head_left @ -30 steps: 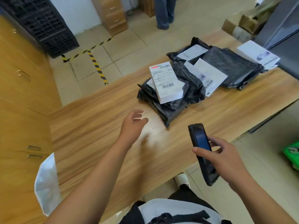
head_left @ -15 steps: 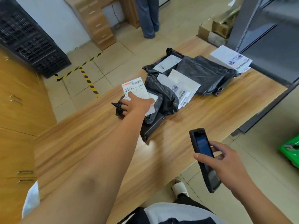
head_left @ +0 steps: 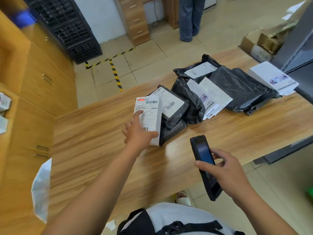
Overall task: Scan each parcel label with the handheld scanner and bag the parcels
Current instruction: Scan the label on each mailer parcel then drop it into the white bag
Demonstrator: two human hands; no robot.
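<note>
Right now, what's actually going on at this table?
A person is sorting parcels at a wooden table. The left hand grips a white labelled box beside a pile of black bagged parcels, label facing up. The right hand holds the handheld scanner near the table's front edge, apparently not yet aimed at that label.

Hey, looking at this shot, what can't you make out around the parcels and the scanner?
- Head view, white box: label print too small to read; the left hand covers its lower part.
- Head view, handheld scanner: screen dark and angled away; the right hand wraps its lower half.
- Head view, white bag: motion-blurred, opening unclear.
- Head view, green object: cut off by the right edge.
</note>
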